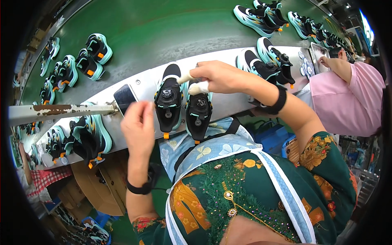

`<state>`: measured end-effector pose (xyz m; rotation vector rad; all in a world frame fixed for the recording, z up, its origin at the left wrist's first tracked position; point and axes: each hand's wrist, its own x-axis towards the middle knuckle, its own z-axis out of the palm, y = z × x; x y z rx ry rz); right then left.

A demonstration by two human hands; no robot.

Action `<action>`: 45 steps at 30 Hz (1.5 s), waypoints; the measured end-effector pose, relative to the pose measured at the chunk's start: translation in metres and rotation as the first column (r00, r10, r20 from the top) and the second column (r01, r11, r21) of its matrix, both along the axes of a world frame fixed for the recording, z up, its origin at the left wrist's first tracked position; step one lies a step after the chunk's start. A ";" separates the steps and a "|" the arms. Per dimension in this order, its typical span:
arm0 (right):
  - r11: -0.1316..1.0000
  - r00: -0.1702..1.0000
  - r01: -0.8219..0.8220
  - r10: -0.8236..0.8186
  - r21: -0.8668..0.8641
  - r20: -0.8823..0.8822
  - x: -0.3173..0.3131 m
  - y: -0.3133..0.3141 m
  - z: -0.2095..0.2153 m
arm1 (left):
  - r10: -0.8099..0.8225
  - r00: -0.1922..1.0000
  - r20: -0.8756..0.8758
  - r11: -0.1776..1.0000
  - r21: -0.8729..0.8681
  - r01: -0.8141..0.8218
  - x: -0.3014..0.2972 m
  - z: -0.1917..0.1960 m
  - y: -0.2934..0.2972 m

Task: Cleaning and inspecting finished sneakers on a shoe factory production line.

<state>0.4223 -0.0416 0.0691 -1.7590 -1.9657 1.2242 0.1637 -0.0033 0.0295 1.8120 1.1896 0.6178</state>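
Two black and teal running shoes, a left-hand one [169,98] and a right-hand one [199,112], lie side by side in front of me, heels with orange tabs toward my body. Each has a round dial on its tongue. My right hand [216,76] is over their toe ends, fingers curled, with white coverings at the fingertips touching the shoes. Whether it holds anything there is hidden. My left hand [139,124] is raised left of the pair, fingers bent together and slightly blurred. Anything between them is too small to make out. It is nearest a dark phone [125,97].
A white metal ledge [141,81] borders a green conveyor belt [163,24] carrying several shoes. A chipped white bar [61,111] juts in from the left. More shoes [92,136] stand beyond it. A co-worker in pink [347,98] sits at right, near another pair [267,63].
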 end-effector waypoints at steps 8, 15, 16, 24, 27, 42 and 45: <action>0.878 0.977 0.119 -0.187 0.464 0.104 -0.027 -0.082 -0.034 | -0.719 0.658 -0.224 0.649 0.123 0.751 0.052 0.007 0.038; 0.912 0.966 0.205 -0.246 0.354 0.074 -0.022 -0.088 -0.033 | -0.562 0.799 -0.212 0.754 0.264 0.601 0.057 -0.017 0.014; 0.888 0.967 0.184 -0.240 0.421 0.085 -0.025 -0.090 -0.036 | -0.454 0.866 -0.208 0.801 0.329 0.499 0.058 -0.020 0.005; 0.866 0.979 0.137 -0.192 0.480 0.067 -0.018 -0.093 -0.036 | -0.095 0.995 -0.035 0.911 0.399 0.100 0.065 -0.031 -0.028; 0.887 0.952 0.213 -0.283 0.409 0.117 -0.026 -0.090 -0.039 | -0.219 0.975 0.042 0.940 0.278 0.199 0.064 -0.024 -0.022; 0.929 0.962 0.267 -0.241 0.255 -0.130 0.012 -0.100 -0.033 | -0.219 0.951 0.220 0.663 -0.681 0.311 0.046 0.034 -0.070; 0.961 0.939 0.270 -0.251 0.054 -0.236 0.018 -0.098 -0.014 | 0.120 0.935 0.333 0.308 -0.908 0.283 0.055 0.013 -0.087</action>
